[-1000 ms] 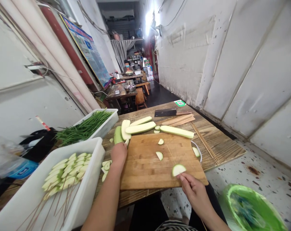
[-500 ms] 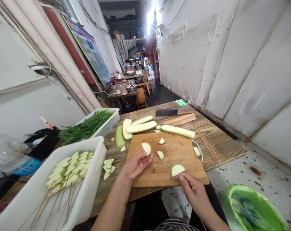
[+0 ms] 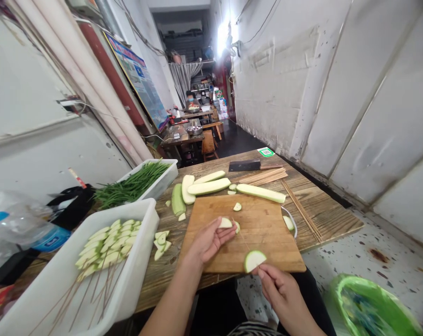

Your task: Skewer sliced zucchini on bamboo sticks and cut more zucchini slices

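Above the wooden cutting board (image 3: 267,228), my left hand (image 3: 211,242) pinches a half-round zucchini slice (image 3: 225,223) between thumb and fingers, the other fingers loosely curled. My right hand (image 3: 278,284) is closed on a thin bamboo skewer (image 3: 244,240) near the board's front edge. A larger zucchini slice (image 3: 255,260) is on that skewer, right at my right fingertips. The skewer's tip points up and left, close to the slice in my left hand; whether they touch I cannot tell. One small zucchini piece (image 3: 237,206) lies on the board, and another is partly behind my left fingers.
Skewered slices fill part of a white tub (image 3: 146,233) at left; behind it is a tray of green stalks (image 3: 134,184). Cut zucchini lengths (image 3: 209,186), a cleaver (image 3: 244,166) and loose skewers (image 3: 264,176) lie beyond the board. A green-lined bin (image 3: 372,308) stands at lower right.
My left hand has moved right with its slice, towards the skewer's tip, and the slice has turned. My right hand has shifted slightly down and left with the skewer.
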